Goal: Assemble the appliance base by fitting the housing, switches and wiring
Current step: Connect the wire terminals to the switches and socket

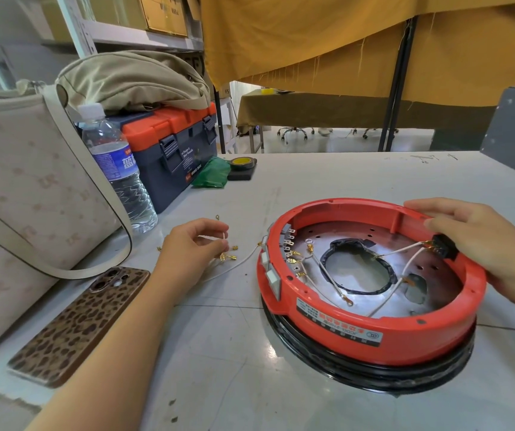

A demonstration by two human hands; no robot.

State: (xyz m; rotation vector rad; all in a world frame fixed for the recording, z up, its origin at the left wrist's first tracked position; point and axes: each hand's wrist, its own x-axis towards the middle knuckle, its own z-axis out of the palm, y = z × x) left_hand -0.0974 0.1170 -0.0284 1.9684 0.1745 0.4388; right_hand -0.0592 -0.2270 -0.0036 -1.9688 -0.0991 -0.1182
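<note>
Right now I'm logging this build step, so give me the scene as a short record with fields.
left hand: pinches a loose white wire with brass terminals, on the table
right hand: rests on the rim of the red housing, by the black switch
housing interior: white wires run to terminals
nearby: phone, water bottle, toolbox

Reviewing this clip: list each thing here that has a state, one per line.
Left hand: pinching a loose white wire.
Right hand: resting on the red housing rim.
Red housing: open-topped, wires inside.
Toolbox: latched shut.
Water bottle: capped, upright.
Phone: face down.
</note>
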